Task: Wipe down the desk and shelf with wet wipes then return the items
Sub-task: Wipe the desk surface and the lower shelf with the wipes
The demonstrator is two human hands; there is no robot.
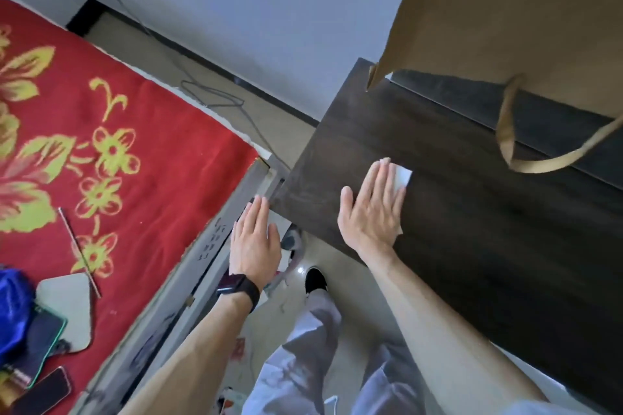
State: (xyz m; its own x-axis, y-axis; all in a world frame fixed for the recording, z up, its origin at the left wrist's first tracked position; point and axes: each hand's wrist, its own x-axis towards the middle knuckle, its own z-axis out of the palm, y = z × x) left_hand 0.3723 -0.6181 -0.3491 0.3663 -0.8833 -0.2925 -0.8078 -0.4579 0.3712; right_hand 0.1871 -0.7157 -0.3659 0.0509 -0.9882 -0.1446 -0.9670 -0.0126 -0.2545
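The right hand (371, 212) lies flat, palm down, on the dark wood desk (472, 263) close to its left edge. The fingers are straight and held together, the thumb spread to the left. The hand presses a white wet wipe (403, 176) against the surface; one corner of the wipe shows beyond the fingertips on the right.

The left hand (254, 239) is level with the desk's near-left corner, above the gap between the desk and the grey bed frame (202, 266). Its fingers are straight and together, gripping nothing visible. A white edge shows beneath the palm; possibly a second wipe, but the view does not settle it. A dark watch (239, 290) sits on that wrist.

A brown paper bag (505, 10) occupies the far right, its handle (505, 131) hanging over the desk's far part. A red floral blanket (128, 104) covers the bed on the left, with a phone (43, 391) at its near end.
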